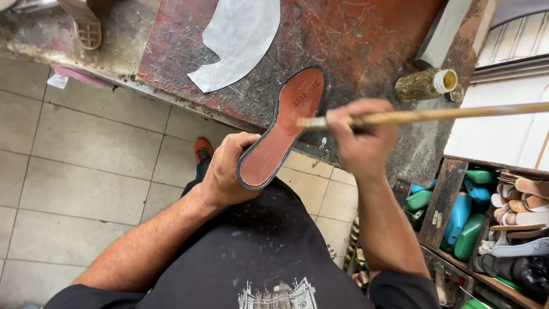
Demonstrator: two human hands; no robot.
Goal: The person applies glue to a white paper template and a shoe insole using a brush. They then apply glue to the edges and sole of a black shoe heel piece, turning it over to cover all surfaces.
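Observation:
My left hand (pixel 226 171) grips the heel end of a long shoe sole (pixel 283 126) with a reddish-brown face and a dark rim, tilted up toward the workbench. My right hand (pixel 360 137) is closed around a long wooden-handled brush (pixel 457 114). The brush's metal ferrule end lies over the sole's forepart, at the sole's right edge. The bristles are hard to make out.
A worn, scratched red workbench (pixel 354 46) holds a curved white paper pattern (pixel 234 40) and a glue-crusted bottle (pixel 426 84). Wooden shelves at right hold green and blue shoe lasts (pixel 466 226) and stacked insoles (pixel 523 200). Tiled floor (pixel 86 160) lies to the left.

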